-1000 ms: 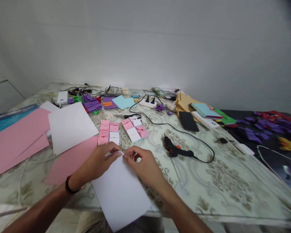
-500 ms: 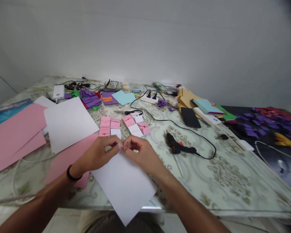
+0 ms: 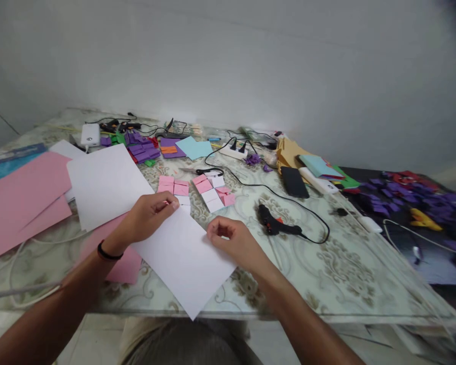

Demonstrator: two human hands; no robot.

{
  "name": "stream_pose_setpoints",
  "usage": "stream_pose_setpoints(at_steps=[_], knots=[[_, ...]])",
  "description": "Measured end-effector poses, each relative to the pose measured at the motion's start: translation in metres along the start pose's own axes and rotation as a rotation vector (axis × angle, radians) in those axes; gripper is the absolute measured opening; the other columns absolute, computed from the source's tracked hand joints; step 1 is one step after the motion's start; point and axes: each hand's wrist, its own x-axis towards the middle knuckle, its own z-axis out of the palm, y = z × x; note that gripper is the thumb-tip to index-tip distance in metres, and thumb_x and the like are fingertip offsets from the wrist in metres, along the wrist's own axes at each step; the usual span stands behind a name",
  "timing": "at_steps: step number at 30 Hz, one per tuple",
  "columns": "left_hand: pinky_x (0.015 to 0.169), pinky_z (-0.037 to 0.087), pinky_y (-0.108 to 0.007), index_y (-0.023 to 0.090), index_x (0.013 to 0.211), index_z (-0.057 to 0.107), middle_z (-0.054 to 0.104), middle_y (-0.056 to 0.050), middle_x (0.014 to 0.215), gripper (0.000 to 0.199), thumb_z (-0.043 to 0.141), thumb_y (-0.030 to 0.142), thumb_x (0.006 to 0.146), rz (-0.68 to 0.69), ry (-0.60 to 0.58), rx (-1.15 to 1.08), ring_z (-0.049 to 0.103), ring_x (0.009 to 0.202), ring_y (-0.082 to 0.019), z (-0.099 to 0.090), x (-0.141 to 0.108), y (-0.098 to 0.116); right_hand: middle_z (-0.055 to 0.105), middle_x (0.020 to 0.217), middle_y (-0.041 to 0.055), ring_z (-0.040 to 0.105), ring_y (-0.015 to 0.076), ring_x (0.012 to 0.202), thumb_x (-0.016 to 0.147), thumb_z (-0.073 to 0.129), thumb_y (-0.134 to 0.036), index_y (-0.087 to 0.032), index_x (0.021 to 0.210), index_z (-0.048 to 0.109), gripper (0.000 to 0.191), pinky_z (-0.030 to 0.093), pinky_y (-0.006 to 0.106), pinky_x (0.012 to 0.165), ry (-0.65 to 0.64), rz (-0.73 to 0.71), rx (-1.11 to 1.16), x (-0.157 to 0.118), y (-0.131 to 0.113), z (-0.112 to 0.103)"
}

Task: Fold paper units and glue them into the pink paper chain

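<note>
A white sheet of paper (image 3: 186, 261) lies cornerwise in front of me, its near corner reaching past the table's front edge. My left hand (image 3: 150, 215), with a black band on the wrist, pinches the sheet's far corner between thumb and fingers. At the sheet's right edge, my right hand (image 3: 233, 243) has thumb and curled fingertips closed on the paper; the exact contact is partly hidden. Just beyond the hands are two blocks of folded pink and white paper, a left one (image 3: 174, 186) and a right one (image 3: 214, 192).
More white paper (image 3: 108, 185) and pink sheets (image 3: 26, 195) spread out on the left. A black glue gun (image 3: 277, 223) lies to the right, its cord looping toward a power strip (image 3: 233, 151). Scissors (image 3: 207, 172), a black phone (image 3: 294, 181) and purple folded pieces (image 3: 142, 149) lie farther back.
My hands have moved apart from the sheet's far corner. The left went slightly left and up; the right slid down along the right edge. The view has shifted a little.
</note>
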Motion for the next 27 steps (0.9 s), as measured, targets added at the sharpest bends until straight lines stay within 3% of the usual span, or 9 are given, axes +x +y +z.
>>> stream_pose_setpoints(at_steps=[5, 9, 13, 15, 17, 21, 23, 25, 27], knots=[[0.054, 0.041, -0.022, 0.017, 0.087, 0.066, 0.065, -0.001, 0.079, 0.032, 0.060, 0.047, 0.096, -0.003, 0.063, -0.002, 0.057, 0.064, -0.013, -0.016, 0.005, -0.005, 0.059, 0.072, -0.0020, 0.052, 0.0150, 0.070, 0.078, 0.066, -0.028, -0.019, 0.073, 0.062, 0.012, 0.041, 0.029, 0.069, 0.029, 0.048, -0.038, -0.023, 0.015, -0.013], [0.058, 0.044, -0.022, 0.017, 0.083, 0.066, 0.067, -0.001, 0.079, 0.033, 0.060, 0.047, 0.094, -0.016, 0.133, 0.086, 0.059, 0.067, -0.015, -0.027, 0.008, -0.008, 0.061, 0.072, -0.0008, 0.055, 0.0162, 0.069, 0.076, 0.066, -0.030, -0.019, 0.073, 0.063, 0.012, 0.043, 0.029, 0.069, 0.046, 0.133, -0.105, -0.049, 0.030, -0.039], [0.065, 0.047, -0.024, 0.018, 0.083, 0.068, 0.071, -0.001, 0.082, 0.031, 0.058, 0.046, 0.093, -0.061, 0.181, 0.207, 0.061, 0.071, -0.016, -0.026, 0.011, -0.009, 0.065, 0.073, 0.0009, 0.059, 0.0182, 0.071, 0.081, 0.062, -0.027, -0.020, 0.074, 0.062, 0.010, 0.047, 0.030, 0.070, 0.113, 0.111, -0.258, -0.069, 0.024, -0.050], [0.069, 0.048, -0.025, 0.018, 0.084, 0.069, 0.072, -0.002, 0.081, 0.030, 0.057, 0.044, 0.093, -0.084, 0.170, 0.254, 0.062, 0.072, -0.017, -0.020, 0.012, -0.008, 0.068, 0.079, 0.0027, 0.063, 0.0197, 0.078, 0.088, 0.060, -0.022, -0.021, 0.080, 0.065, 0.009, 0.050, 0.032, 0.076, 0.098, -0.016, -0.372, -0.073, 0.014, -0.031], [0.070, 0.048, -0.025, 0.018, 0.085, 0.069, 0.074, -0.002, 0.080, 0.030, 0.057, 0.044, 0.093, -0.105, 0.158, 0.270, 0.063, 0.072, -0.018, -0.012, 0.012, -0.008, 0.071, 0.096, 0.0065, 0.065, 0.0234, 0.093, 0.090, 0.067, -0.023, -0.021, 0.091, 0.067, 0.001, 0.052, 0.036, 0.084, 0.042, -0.217, -0.445, -0.073, 0.006, 0.003], [0.069, 0.049, -0.026, 0.018, 0.086, 0.069, 0.074, -0.002, 0.075, 0.030, 0.055, 0.043, 0.093, -0.124, 0.139, 0.263, 0.065, 0.071, -0.018, -0.002, 0.011, -0.012, 0.062, 0.138, 0.0149, 0.057, 0.0353, 0.122, 0.080, 0.087, -0.031, -0.022, 0.138, 0.057, 0.066, 0.051, 0.052, 0.101, -0.123, -0.446, -0.692, -0.066, 0.006, 0.072], [0.069, 0.050, -0.026, 0.018, 0.084, 0.069, 0.074, -0.003, 0.076, 0.029, 0.055, 0.042, 0.093, -0.131, 0.121, 0.253, 0.065, 0.072, -0.018, -0.001, 0.010, -0.015, 0.063, 0.136, 0.0155, 0.058, 0.0344, 0.117, 0.088, 0.079, -0.025, -0.019, 0.140, 0.056, 0.057, 0.052, 0.052, 0.098, -0.122, -0.460, -0.768, -0.063, 0.011, 0.086], [0.069, 0.049, -0.025, 0.018, 0.082, 0.068, 0.074, -0.002, 0.076, 0.027, 0.056, 0.040, 0.092, -0.141, 0.101, 0.237, 0.065, 0.071, -0.018, -0.002, 0.010, -0.017, 0.066, 0.130, 0.0145, 0.060, 0.0322, 0.112, 0.094, 0.069, -0.020, -0.018, 0.135, 0.058, 0.042, 0.053, 0.051, 0.095, -0.097, -0.472, -0.787, -0.062, 0.015, 0.085], [0.066, 0.048, -0.025, 0.018, 0.082, 0.068, 0.073, -0.002, 0.075, 0.025, 0.057, 0.039, 0.091, -0.159, 0.090, 0.217, 0.063, 0.069, -0.018, -0.002, 0.009, -0.017, 0.065, 0.133, 0.0156, 0.058, 0.0336, 0.115, 0.094, 0.071, -0.023, -0.018, 0.136, 0.058, 0.044, 0.051, 0.052, 0.097, -0.075, -0.488, -0.786, -0.063, 0.015, 0.079]])
